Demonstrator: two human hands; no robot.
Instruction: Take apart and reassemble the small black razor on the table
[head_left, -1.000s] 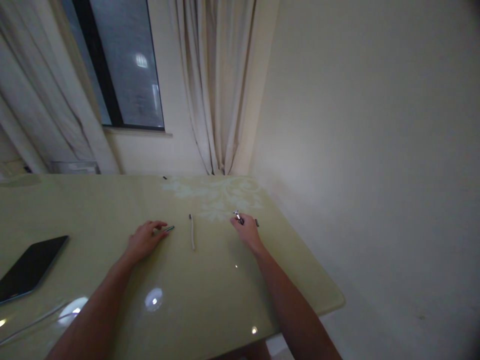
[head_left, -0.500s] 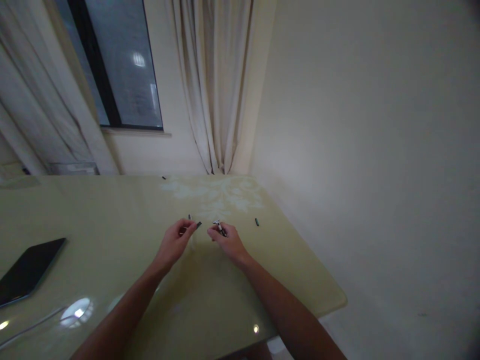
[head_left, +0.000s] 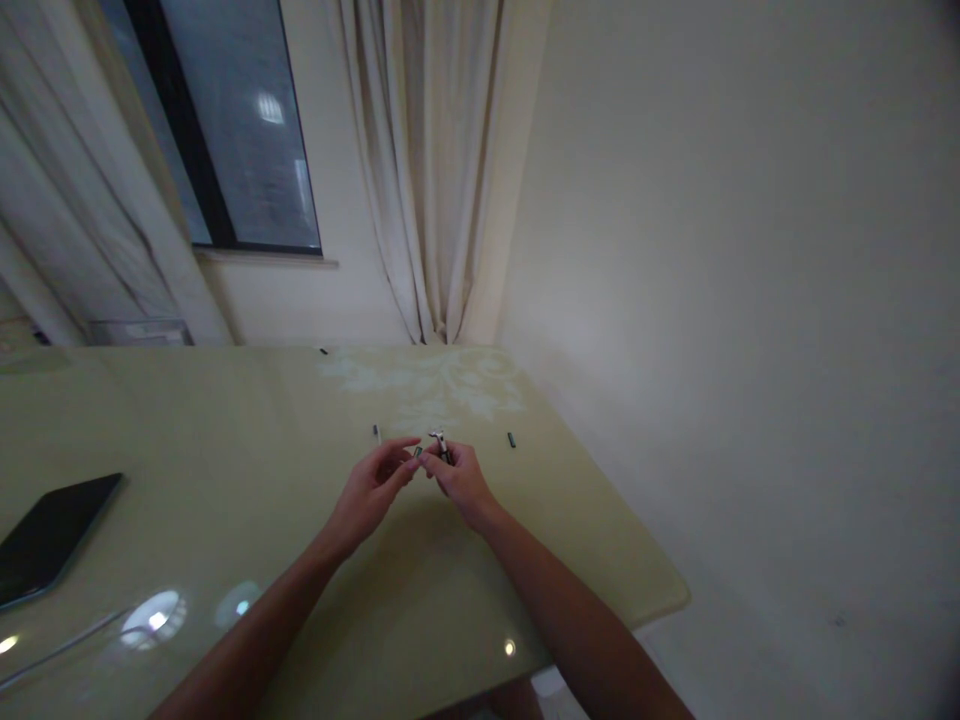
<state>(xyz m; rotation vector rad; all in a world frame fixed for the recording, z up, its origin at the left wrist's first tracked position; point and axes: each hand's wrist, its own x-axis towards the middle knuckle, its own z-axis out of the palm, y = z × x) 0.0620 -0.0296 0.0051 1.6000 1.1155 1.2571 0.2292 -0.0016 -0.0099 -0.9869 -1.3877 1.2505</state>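
My left hand (head_left: 373, 488) is closed in a pinch on a small dark rectangular piece (head_left: 418, 453), its forefinger stretched above. My right hand (head_left: 463, 482) grips a small tool (head_left: 439, 441) with a shiny silver, T-shaped head and a dark handle, perhaps a razor. The fingertips of both hands meet at the dark piece, just below the silver head. Most of the handle is hidden by my right fingers. Beyond my left hand lies a thin pale stick with a dark end (head_left: 376, 433). To the right of my right hand rests another dark strip (head_left: 511, 440).
Hands and tool are over a glossy pale yellow-green table (head_left: 247, 430). A dark flat tablet-like device (head_left: 56, 535) lies at left, with a pale cable (head_left: 67, 650) nearby. One tiny dark piece (head_left: 323, 351) sits near the far edge. Curtains (head_left: 427, 180) and a wall (head_left: 712, 300) bound the table.
My left hand has moved right, bringing the dark piece against my right fingertips. The tool in my right hand now stands more upright. The view has shifted slightly.
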